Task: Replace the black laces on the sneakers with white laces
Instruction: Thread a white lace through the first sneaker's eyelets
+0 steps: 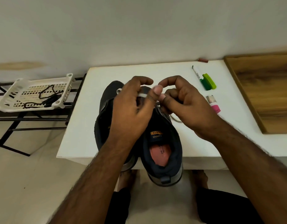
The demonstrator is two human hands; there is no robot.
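Two dark sneakers stand side by side on the white table (78, 143), heels toward me. The right sneaker (163, 152) shows a pink insole and an orange tongue label. My forearm covers much of the left sneaker (105, 102). My left hand (133, 109) pinches a white lace (143, 95) over the shoes' fronts. My right hand (183, 104) has curled fingers gripping the other part of the lace; a strand loops onto the table by that wrist. Black laces (47, 96) lie in a white basket (15, 94) at the left.
The basket sits on a black metal rack (26, 118) left of the table. On the table's right lie a green marker (202, 78), a green highlighter (209, 80) and a pink-capped tube (213, 103). A wooden board (265, 91) lies at the far right. My feet show below the table.
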